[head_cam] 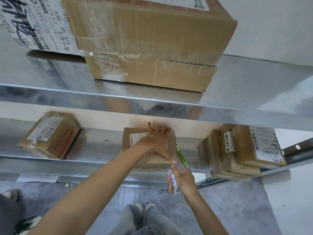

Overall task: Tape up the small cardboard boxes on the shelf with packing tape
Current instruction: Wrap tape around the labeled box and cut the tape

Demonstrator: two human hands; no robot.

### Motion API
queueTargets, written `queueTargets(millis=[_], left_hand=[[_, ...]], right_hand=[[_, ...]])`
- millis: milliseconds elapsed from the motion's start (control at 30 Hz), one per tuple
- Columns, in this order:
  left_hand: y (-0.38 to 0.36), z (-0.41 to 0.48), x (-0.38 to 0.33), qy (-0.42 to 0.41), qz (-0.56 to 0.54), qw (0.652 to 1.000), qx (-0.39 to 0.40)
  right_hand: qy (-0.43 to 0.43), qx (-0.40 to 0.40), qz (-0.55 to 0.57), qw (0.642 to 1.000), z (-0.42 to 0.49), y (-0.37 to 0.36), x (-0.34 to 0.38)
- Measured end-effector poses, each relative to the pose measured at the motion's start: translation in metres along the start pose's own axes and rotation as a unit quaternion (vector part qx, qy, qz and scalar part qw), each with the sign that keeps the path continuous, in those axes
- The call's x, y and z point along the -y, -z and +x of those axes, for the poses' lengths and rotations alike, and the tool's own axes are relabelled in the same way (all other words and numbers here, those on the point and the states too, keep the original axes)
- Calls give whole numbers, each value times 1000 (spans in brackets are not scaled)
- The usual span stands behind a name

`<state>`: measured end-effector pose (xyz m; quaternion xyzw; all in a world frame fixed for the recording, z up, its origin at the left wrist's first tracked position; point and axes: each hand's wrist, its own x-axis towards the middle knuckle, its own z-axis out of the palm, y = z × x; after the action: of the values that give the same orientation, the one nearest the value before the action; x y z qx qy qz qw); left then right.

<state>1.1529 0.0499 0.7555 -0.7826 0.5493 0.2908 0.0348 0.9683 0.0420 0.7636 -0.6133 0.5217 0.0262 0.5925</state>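
Observation:
A small cardboard box [135,146] sits in the middle of the lower metal shelf [101,150]. My left hand [156,141] lies flat on its top with fingers spread and the thumb pressed at the box's front right corner. My right hand [182,179] is just below that corner, shut on a roll of packing tape [174,184] with a white and blue core. A clear strip seems to run from the roll up to the box edge. A green utility knife [182,156] lies on the shelf right of the box.
Another small box [50,134] sits at the shelf's left, and a stack of taped parcels [240,150] at its right. A large taped carton [152,41] stands on the upper shelf. Someone else's shoes [11,194] are on the grey floor at left.

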Motion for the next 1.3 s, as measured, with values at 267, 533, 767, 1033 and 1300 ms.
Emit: queueTargets(millis=[267, 533, 767, 1033, 1300], left_hand=[[2, 6, 0, 0, -47, 997, -58], [1, 15, -3, 60, -224, 952, -202], [-19, 28, -21, 130, -171, 918, -333], [-19, 33, -29, 180, -142, 905, -358], [-5, 3, -8, 64, -400, 867, -291]], right_hand=[[12, 0, 10, 1000, 4, -3, -3], [24, -10, -6, 1000, 1, -5, -3], [17, -14, -17, 1000, 1, -5, -1], [18, -19, -33, 999, 3, -6, -1], [19, -5, -10, 1000, 3, -4, -5]])
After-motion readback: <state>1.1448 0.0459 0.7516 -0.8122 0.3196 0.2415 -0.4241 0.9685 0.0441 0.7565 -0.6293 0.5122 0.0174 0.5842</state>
